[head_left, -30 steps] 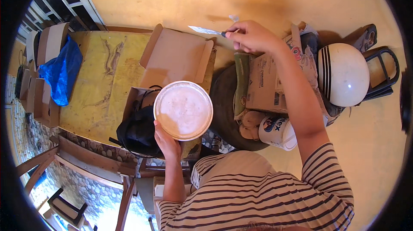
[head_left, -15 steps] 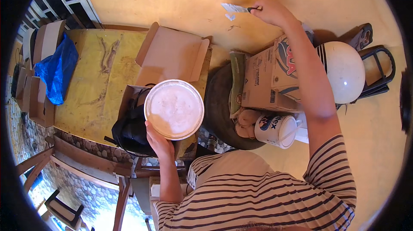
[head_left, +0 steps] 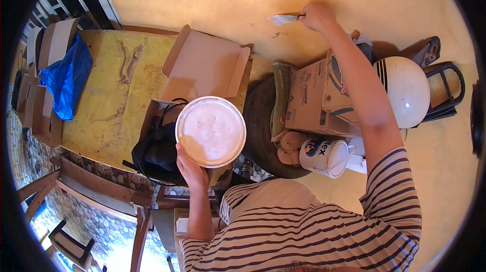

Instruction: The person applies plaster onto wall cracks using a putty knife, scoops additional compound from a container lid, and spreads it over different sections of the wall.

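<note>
My right hand [head_left: 319, 17] is closed round the handle of a putty knife [head_left: 283, 19] at the far wall. Its blade points left, carries white paste and lies at or close to the wall; contact cannot be made out. Close to my body, my left hand [head_left: 192, 172] grips the lower left edge of a round white rimmed lid or tub [head_left: 211, 131]. Pale residue marks its flat inner face, and its depth is hard to judge. Most fingers of that hand are hidden beneath it.
Left stands a yellow-topped table [head_left: 101, 92] with an open cardboard box [head_left: 202, 64], a black bag [head_left: 158, 153] and blue plastic [head_left: 66, 79]. Under my right arm are a carton [head_left: 306, 92], a paint pail [head_left: 324, 155] and a white helmet [head_left: 405, 92]. A dark tire [head_left: 258, 125] lies between.
My right hand and the putty knife have shifted slightly right and down, and the blade now covers the white wall patch. The round white thing sits slightly right and lower in view.
</note>
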{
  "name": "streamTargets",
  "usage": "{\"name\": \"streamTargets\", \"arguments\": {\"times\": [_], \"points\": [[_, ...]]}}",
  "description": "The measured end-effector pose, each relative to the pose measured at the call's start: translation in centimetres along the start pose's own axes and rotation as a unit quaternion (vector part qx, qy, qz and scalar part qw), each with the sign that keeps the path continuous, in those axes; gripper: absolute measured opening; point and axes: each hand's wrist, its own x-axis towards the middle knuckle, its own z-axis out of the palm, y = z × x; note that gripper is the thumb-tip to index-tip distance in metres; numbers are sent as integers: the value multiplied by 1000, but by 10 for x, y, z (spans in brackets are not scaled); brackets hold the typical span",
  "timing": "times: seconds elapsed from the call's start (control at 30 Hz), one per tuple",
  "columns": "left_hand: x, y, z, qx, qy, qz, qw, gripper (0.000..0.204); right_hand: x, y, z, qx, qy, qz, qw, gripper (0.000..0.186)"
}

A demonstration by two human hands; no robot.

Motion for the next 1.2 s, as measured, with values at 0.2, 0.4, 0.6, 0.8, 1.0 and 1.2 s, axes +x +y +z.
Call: {"name": "streamTargets", "arguments": {"times": [0.2, 0.4, 0.6, 0.8, 1.0, 1.2], "points": [[1, 0, 7, 6, 0, -11, 1000, 54, -6, -19, -14, -15, -28, -4, 999, 25], [3, -3, 12, 8, -18, -12, 1000, 54, -7, -13, 2, -3, 9, 29, 1000, 26], [2, -1, 10, 13, -19, -7, 1000, 54, -16, -17, -19, -1, 9, -12, 1000, 27], [5, -2, 21, 9, -45, 8, 999, 55, -22, -11, -10, -14, 43, 1, 999, 28], [14, 6, 17, 30, -33, 28, 999, 56, -118, -54, -72, 265, 6, -160, 951, 31], [20, 13, 19, 5, -41, 43, 998, 57, -220, -98, -53, 503, -210, -166, 822, 23]]}}
